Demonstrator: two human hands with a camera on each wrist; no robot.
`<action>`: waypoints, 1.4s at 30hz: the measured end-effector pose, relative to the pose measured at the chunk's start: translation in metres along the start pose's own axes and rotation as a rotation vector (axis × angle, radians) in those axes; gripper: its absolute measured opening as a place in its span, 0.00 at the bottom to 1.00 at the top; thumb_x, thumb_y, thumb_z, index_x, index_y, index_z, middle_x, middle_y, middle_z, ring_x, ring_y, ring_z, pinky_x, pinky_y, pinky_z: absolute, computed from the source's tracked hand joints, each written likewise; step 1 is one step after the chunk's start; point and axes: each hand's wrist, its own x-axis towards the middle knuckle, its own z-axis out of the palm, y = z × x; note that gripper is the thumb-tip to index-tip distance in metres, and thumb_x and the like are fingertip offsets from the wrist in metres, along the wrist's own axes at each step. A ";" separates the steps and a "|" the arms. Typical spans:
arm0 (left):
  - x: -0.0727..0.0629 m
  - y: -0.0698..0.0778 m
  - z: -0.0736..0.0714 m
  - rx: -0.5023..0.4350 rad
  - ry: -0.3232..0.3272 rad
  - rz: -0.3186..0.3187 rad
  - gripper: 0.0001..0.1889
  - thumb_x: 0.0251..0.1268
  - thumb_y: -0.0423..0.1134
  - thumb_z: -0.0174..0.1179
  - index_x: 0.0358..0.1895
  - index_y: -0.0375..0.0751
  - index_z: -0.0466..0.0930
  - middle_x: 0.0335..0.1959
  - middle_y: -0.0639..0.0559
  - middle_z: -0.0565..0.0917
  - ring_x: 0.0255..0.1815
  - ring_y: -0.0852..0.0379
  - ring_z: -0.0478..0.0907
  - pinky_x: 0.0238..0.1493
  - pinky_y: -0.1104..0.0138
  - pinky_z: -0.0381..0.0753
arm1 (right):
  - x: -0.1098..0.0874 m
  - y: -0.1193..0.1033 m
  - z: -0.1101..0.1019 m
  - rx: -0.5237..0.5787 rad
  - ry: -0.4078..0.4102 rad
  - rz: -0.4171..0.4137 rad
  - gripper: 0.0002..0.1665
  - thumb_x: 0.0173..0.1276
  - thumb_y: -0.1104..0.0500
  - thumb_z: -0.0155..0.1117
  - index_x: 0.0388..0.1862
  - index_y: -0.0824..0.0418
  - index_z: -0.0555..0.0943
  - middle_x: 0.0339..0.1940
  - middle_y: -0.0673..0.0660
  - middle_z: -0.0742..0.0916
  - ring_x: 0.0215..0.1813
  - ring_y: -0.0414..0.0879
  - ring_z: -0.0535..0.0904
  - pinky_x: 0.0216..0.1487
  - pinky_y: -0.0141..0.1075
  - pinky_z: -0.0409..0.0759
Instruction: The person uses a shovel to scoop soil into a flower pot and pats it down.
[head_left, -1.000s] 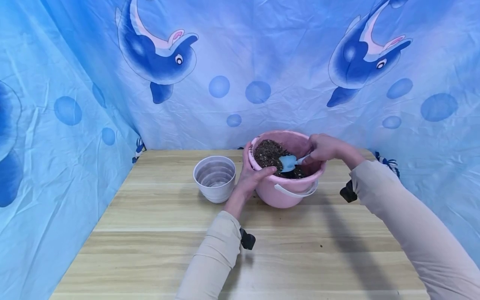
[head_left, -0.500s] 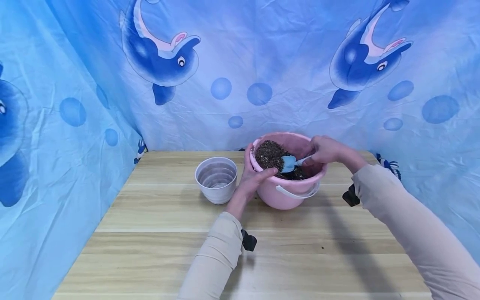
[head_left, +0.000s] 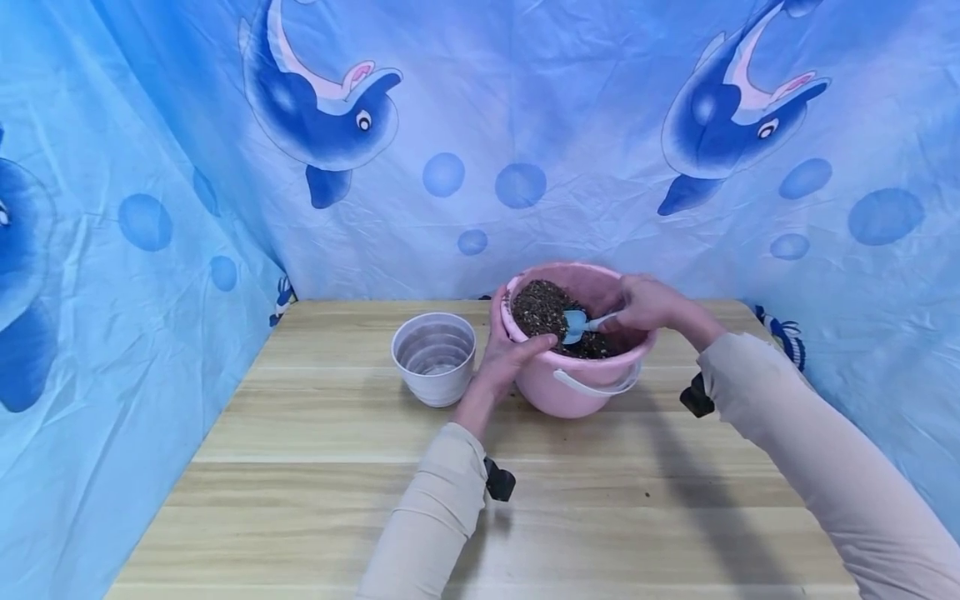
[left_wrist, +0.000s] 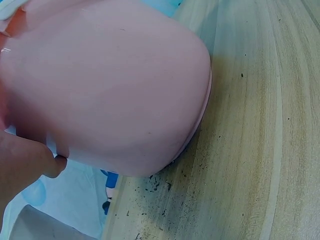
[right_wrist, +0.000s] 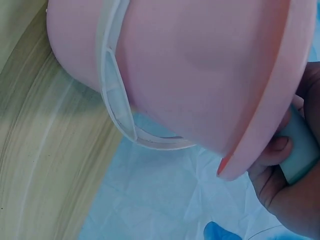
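Observation:
A pink bucket point(head_left: 562, 392) with a white handle point(head_left: 597, 388) holds dark soil point(head_left: 538, 310), heaped on its left side. My left hand point(head_left: 501, 358) grips the bucket's left rim, thumb over the edge and fingers along the outer wall. In the left wrist view a fingertip point(left_wrist: 59, 165) shows past the bucket's side. My right hand point(head_left: 647, 303) reaches over the right rim and holds a light blue trowel point(head_left: 576, 326), its blade against the soil. The right wrist view shows fingers wrapped round the trowel's handle point(right_wrist: 300, 147), just beyond the rim.
Left of the bucket stands a white ribbed pot point(head_left: 433, 360), close beside my left wrist. Soil crumbs point(left_wrist: 160, 200) are scattered on the wooden table point(head_left: 300, 500) by the bucket's base. A blue dolphin-print curtain point(head_left: 480, 125) hangs behind the table and along both sides.
The trowel blade has shifted slightly within the soil, and less of it shows than a second ago. My left hand keeps its grip on the bucket; the pot stays put.

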 end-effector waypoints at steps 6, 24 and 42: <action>0.001 0.005 -0.002 -0.003 0.007 -0.025 0.59 0.44 0.30 0.72 0.75 0.68 0.43 0.76 0.53 0.50 0.74 0.53 0.51 0.74 0.63 0.51 | 0.002 -0.005 0.004 -0.043 0.022 -0.020 0.10 0.58 0.54 0.70 0.37 0.57 0.89 0.41 0.54 0.89 0.42 0.49 0.81 0.49 0.46 0.78; 0.001 0.000 0.000 0.007 0.009 0.009 0.58 0.43 0.31 0.73 0.74 0.70 0.45 0.75 0.55 0.52 0.73 0.53 0.53 0.73 0.62 0.53 | 0.000 -0.002 0.005 0.007 -0.002 0.001 0.10 0.59 0.57 0.70 0.40 0.58 0.89 0.41 0.53 0.89 0.48 0.51 0.81 0.54 0.49 0.76; 0.002 0.000 0.001 -0.019 -0.008 -0.004 0.58 0.45 0.30 0.72 0.75 0.70 0.43 0.76 0.54 0.50 0.74 0.52 0.52 0.73 0.63 0.54 | 0.003 0.002 0.011 0.089 -0.014 -0.076 0.12 0.62 0.58 0.68 0.43 0.62 0.87 0.43 0.58 0.89 0.53 0.57 0.81 0.57 0.52 0.75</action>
